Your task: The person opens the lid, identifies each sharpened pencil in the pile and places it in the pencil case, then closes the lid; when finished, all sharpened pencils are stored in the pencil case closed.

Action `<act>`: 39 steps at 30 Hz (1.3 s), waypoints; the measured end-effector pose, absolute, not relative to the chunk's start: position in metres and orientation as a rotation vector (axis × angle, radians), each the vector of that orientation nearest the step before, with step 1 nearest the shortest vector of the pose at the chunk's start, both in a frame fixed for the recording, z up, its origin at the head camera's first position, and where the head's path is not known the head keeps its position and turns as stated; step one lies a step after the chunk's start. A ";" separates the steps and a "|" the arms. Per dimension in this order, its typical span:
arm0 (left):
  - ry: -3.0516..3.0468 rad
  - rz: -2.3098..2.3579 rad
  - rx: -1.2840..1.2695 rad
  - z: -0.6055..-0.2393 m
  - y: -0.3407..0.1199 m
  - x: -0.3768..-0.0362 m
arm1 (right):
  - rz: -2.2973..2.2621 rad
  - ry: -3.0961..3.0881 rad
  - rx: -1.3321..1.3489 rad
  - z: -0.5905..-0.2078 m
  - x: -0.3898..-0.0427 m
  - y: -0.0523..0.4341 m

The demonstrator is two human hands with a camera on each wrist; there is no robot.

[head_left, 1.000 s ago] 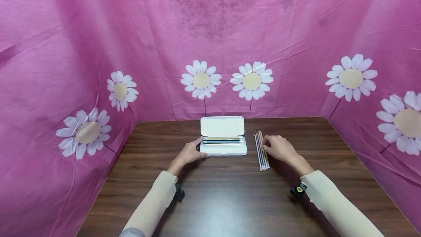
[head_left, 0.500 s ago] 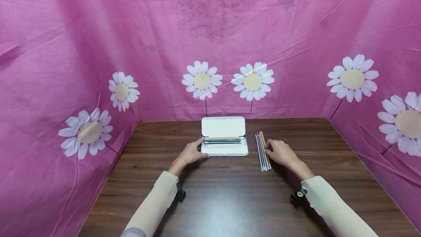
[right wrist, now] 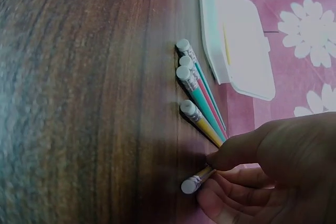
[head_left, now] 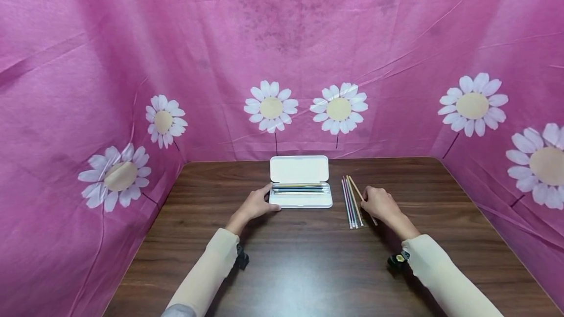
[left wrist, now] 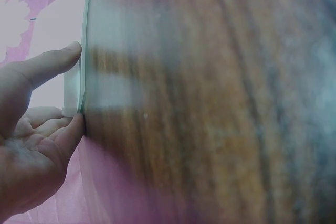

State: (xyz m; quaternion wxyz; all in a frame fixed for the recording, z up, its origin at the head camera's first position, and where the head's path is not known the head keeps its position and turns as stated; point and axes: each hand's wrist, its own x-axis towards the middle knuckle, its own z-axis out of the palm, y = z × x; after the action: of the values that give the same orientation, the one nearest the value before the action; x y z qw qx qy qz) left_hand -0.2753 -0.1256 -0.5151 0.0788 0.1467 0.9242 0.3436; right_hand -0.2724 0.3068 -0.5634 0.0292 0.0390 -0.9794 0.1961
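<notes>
My right hand (head_left: 380, 203) pinches one pencil (right wrist: 195, 180) near its eraser end, angled off the row (head_left: 351, 201) beside the case (head_left: 300, 194). It seems light, stiff and apt to roll, so a mid-shaft grip suits. My left hand (head_left: 255, 204) touches the case's left end, fingers relaxed. Open bench (head_left: 308, 263) lies nearer me.

a white case (head_left: 299, 169) sits on the dark brown wood-grain surface (head_left: 308, 258). the pencils (right wrist: 202, 100) are teal, pink and yellow with white erasers. the cloth (head_left: 132, 62) is pink with white daisies.
</notes>
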 end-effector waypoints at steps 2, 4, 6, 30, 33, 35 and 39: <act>2.771 1.029 0.448 -0.516 -0.125 -0.275 | 0.598 -3.027 0.109 -0.577 -0.281 0.314; 2.765 1.031 0.444 -0.516 -0.125 -0.275 | 0.600 -3.025 0.097 -0.586 -0.286 0.318; 2.765 1.038 0.443 -0.515 -0.126 -0.275 | 0.604 -3.020 0.106 -0.589 -0.288 0.320; 2.751 1.030 0.418 -0.511 -0.126 -0.274 | 0.637 -2.962 0.458 -0.458 -0.258 0.233; 2.749 1.024 0.413 -0.510 -0.126 -0.274 | 0.624 -2.986 0.526 -0.454 -0.266 0.225; 2.755 1.017 0.421 -0.511 -0.125 -0.273 | 0.624 -2.994 0.585 -0.452 -0.271 0.219; 2.759 1.019 0.436 -0.511 -0.125 -0.273 | 0.589 -2.987 0.692 -0.450 -0.278 0.208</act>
State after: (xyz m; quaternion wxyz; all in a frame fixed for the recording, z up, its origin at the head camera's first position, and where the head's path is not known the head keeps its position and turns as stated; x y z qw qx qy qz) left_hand -0.2727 -0.1249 -0.5109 0.0839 0.1462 0.9247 0.3415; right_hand -0.2783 0.2076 -0.4498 0.0097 0.2216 -0.9566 0.1888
